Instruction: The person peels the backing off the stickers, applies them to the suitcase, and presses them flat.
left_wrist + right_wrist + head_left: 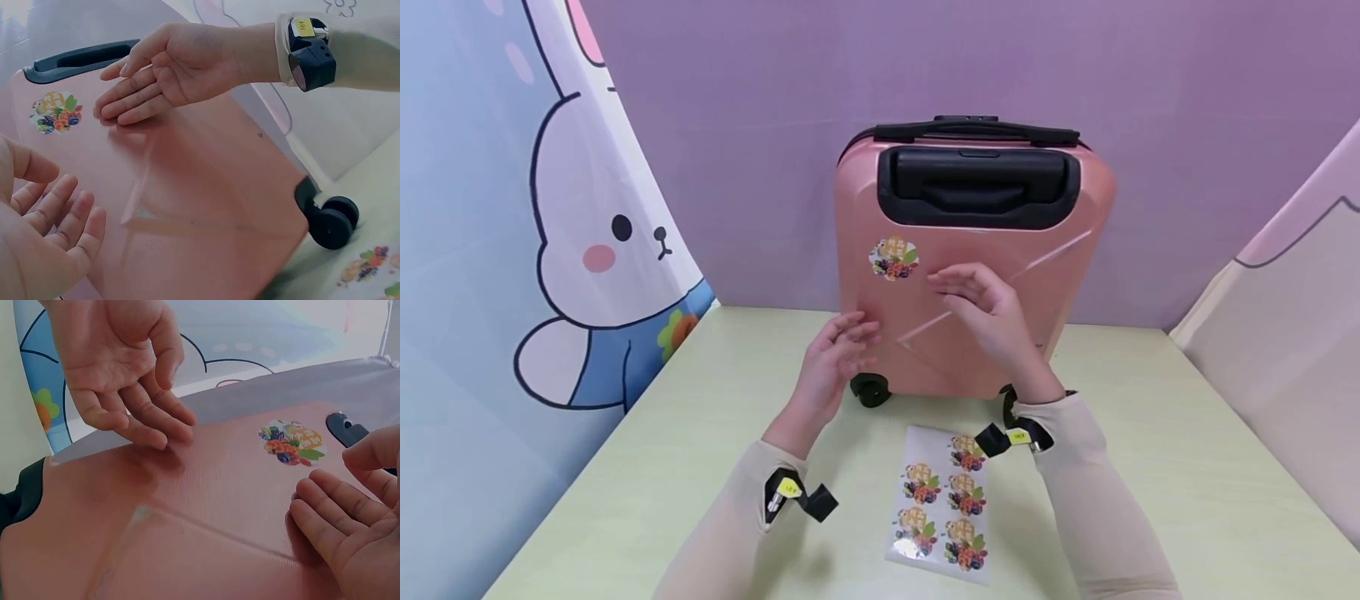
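A pink suitcase (955, 367) with a black handle recess stands upright on the table. One round sticker (893, 258), printed with fruit and yellow lettering, lies flat on its upper left face. My right hand (988, 312) is just right of the sticker, fingers loosely bent by the suitcase face and holding nothing. Beside the suitcase's lower left edge is my left hand (835, 358), its fingers relaxed and apart. The left wrist view shows the left palm (44, 231) with nothing in it. In front lies a sheet (936, 500) with several more fruit stickers.
Black wheels (871, 389) sit under the suitcase on the pale table (760, 350). Behind it hangs a purple cloth (737, 167). A rabbit-print cloth (587, 208) borders the left side, and a pale cloth (1292, 333) the right.
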{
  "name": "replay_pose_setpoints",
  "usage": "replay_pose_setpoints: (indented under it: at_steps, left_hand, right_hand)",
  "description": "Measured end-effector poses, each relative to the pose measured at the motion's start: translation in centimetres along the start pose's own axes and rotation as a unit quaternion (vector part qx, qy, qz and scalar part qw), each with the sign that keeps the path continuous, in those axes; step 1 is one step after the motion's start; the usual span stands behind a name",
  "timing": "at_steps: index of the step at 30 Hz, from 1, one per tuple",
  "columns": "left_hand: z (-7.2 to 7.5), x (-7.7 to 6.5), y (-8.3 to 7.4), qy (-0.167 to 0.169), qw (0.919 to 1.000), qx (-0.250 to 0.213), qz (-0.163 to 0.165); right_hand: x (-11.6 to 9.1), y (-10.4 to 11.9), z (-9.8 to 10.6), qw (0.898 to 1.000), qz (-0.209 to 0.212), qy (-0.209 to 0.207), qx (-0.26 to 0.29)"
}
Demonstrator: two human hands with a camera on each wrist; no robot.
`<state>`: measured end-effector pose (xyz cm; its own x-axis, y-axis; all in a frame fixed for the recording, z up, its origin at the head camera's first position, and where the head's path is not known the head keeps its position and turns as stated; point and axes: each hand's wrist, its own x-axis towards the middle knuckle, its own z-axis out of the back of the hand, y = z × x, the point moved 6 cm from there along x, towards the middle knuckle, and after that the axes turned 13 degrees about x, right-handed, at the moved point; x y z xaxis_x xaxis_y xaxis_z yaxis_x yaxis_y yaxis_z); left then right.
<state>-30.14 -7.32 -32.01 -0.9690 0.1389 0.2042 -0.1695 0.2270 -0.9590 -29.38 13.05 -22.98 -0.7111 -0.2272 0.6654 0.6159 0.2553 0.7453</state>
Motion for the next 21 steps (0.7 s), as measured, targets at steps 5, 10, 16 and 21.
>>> replay_pose_setpoints:
  at_steps: [5,10,16,21]
  left_hand:
    - [-0.1,-0.9,1.6,0.013,0.9997,0.01,0.017]
    - [-0.3,-1.7,3.3,0.03,0.9984,0.037,0.031]
    - [-0.4,-2.6,5.0,0.053,0.9948,0.072,0.049]
    - [-0.6,-3.1,6.4,0.071,0.9905,0.094,0.07]
  right_hand:
    - [-1.1,-0.4,0.8,1.0,0.01,-0.012,0.003]
    - [-2.4,-0.8,1.5,1.0,0.0,-0.013,-0.005]
    - [-4.2,-1.2,2.0,1.0,-0.001,0.012,-0.025]
    - [-5.8,-1.8,2.5,0.999,-0.015,0.027,-0.045]
